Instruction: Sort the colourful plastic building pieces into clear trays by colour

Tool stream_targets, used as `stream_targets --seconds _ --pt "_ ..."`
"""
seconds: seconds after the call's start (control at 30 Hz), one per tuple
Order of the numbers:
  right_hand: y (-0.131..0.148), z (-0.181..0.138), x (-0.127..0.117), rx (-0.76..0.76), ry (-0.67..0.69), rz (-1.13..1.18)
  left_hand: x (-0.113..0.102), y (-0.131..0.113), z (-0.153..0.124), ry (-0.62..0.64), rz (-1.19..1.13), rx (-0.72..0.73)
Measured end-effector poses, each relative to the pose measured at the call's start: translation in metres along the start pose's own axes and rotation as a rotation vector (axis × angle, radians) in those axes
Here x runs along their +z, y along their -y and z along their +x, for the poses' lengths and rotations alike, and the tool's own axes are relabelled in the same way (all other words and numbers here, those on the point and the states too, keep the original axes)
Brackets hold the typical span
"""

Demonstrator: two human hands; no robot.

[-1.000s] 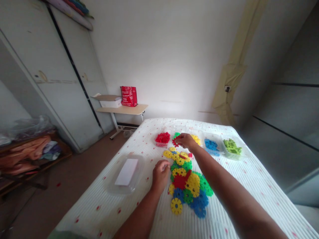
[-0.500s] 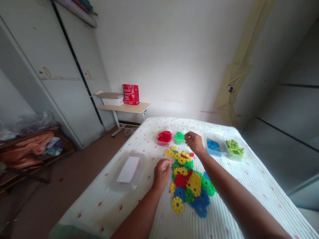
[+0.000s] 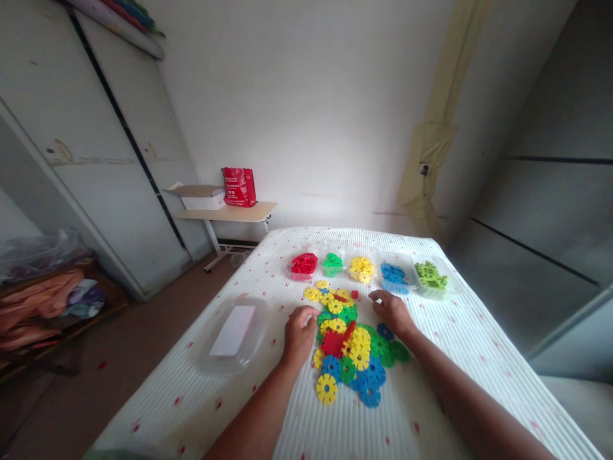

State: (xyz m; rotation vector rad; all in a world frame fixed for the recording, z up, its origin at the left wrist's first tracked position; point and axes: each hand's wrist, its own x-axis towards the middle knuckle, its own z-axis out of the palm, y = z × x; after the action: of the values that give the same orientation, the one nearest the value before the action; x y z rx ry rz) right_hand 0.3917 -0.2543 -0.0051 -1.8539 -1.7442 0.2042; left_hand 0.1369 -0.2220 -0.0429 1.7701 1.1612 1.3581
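Note:
A cluster of notched plastic discs in yellow, green, blue and red lies on the white cover, some of them overlapping. My left hand rests at the left edge of the cluster, fingers loosely bent and apart, with nothing visible in them. To the right of the cluster is my right hand, its fingers slightly curved and apart, no disc showing in them. A small red piece lies just left of its fingertips. Behind stand clear tubs of red pieces, green pieces and yellow pieces.
Further right are tubs of blue pieces and light-green pieces. A clear plastic lid or tray with a white card lies at the left. Beyond it, a small table bears a red bag and a box.
My right hand has drawn back from the tubs toward me, uncovering the yellow pieces. My left hand stays beside the cluster. The whole view has shifted slightly.

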Motion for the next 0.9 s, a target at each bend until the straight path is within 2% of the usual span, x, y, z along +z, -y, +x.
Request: stream_targets --seconds 0.1,0.17,0.3,0.5,0.73,0.9 --pt "0.017 0.013 0.009 -0.113 0.037 -0.051 -0.002 -0.003 0.000 0.000 0.003 -0.002" --pt "0.026 0.021 0.015 -0.134 0.084 -0.134 -0.002 -0.004 0.000 -0.002 0.001 -0.010" --pt "0.032 0.035 0.025 -0.092 0.179 -0.249 -0.003 -0.004 0.000 -0.027 -0.034 -0.037" --pt "0.042 0.044 0.020 -0.059 0.137 -0.296 -0.002 -0.008 0.001 -0.025 -0.055 -0.067" --pt "0.069 0.050 0.030 -0.032 0.250 -0.414 -0.004 -0.012 0.001 -0.035 -0.057 -0.099" --pt "0.078 0.052 0.031 -0.027 0.266 -0.483 -0.004 -0.010 0.001 -0.026 -0.062 -0.091"
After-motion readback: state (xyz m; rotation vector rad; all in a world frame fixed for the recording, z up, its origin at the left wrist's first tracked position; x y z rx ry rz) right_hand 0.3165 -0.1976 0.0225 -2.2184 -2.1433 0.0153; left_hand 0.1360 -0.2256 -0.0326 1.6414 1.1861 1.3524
